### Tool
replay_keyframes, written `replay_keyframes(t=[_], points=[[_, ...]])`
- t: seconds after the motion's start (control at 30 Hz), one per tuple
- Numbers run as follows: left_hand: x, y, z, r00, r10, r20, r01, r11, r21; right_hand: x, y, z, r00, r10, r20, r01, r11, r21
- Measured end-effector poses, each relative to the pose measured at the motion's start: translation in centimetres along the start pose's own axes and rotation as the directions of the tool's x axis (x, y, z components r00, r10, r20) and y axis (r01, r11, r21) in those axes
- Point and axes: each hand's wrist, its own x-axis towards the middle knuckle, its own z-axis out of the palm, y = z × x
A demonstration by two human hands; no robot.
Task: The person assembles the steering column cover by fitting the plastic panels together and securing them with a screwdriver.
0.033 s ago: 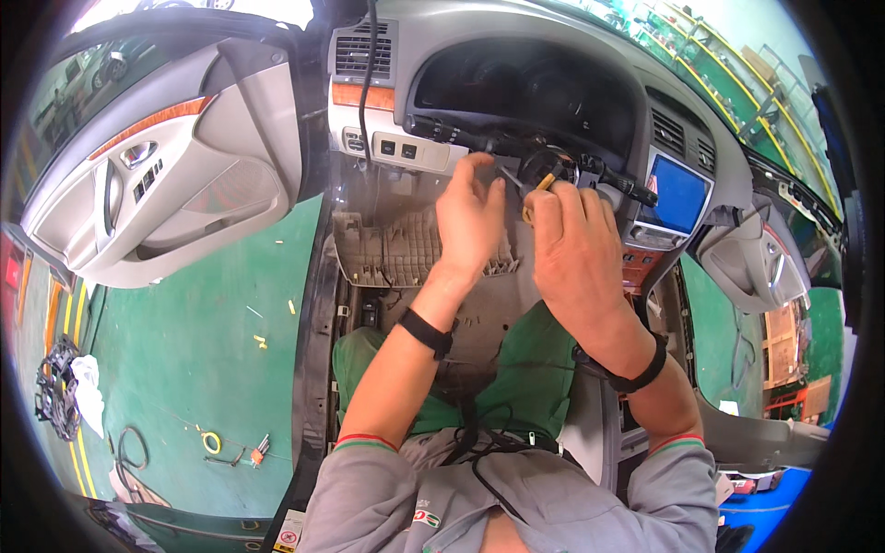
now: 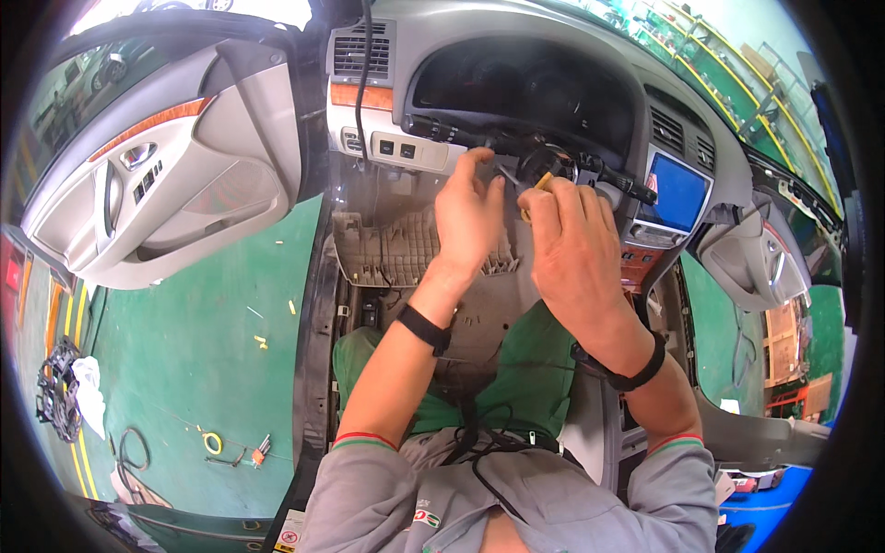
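Observation:
A bare steering column (image 2: 536,164) with no wheel on it is in front of me, below the dark instrument cluster (image 2: 525,88). Black stalks stick out on both sides, a left stalk (image 2: 435,128) and a right stalk (image 2: 631,188). My right hand (image 2: 581,253) is at the column, its fingers closed on a narrow yellow piece (image 2: 544,181) that they mostly cover. My left hand (image 2: 468,217) is raised just left of it, thumb and forefinger apart, with nothing visible between them. A grey pointed part shows between the two hands; its kind I cannot make out.
A ribbed trim panel (image 2: 387,249) lies in the footwell. A dark cable (image 2: 363,92) hangs in front of the left vent. At left is the open door (image 2: 175,184); on the green floor are a yellow ring (image 2: 213,443) and small tools (image 2: 261,452). A blue screen (image 2: 673,194) sits right.
My right fingers have shifted very slightly at the column, covering more of the yellow piece. My left hand stays in almost the same place.

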Motion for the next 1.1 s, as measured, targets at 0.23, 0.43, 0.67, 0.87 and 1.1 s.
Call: replay_keyframes(t=[0.23, 0.43, 0.67, 0.87, 1.1], points=[[1.5, -1.0, -0.4, 0.993, 0.101, 0.069, -0.11, 0.984, 0.144, -0.3, -1.1, -0.6, 0.937, 0.218, 0.273, -0.232, 0.973, 0.02], [2.0, -0.5, -0.8, 0.981, 0.162, 0.104, -0.18, 0.965, 0.191, -0.1, 0.2, 0.6, 0.995, 0.023, -0.1, -0.023, 1.0, 0.001], [2.5, 0.3, -1.2, 0.976, 0.033, 0.217, -0.09, 0.961, 0.262, 0.8, -1.0, -1.6, 0.876, 0.294, 0.381, -0.293, 0.954, -0.064], [2.5, 0.6, -1.9, 0.963, -0.022, 0.267, -0.039, 0.974, 0.223, 0.2, -1.1, 0.7, 0.998, 0.007, -0.056, -0.001, 0.995, 0.101], [2.4, -0.3, -1.3, 0.956, 0.137, 0.259, -0.202, 0.948, 0.247, 0.3, -2.5, -1.1, 0.911, 0.263, 0.317, -0.274, 0.962, -0.01]])
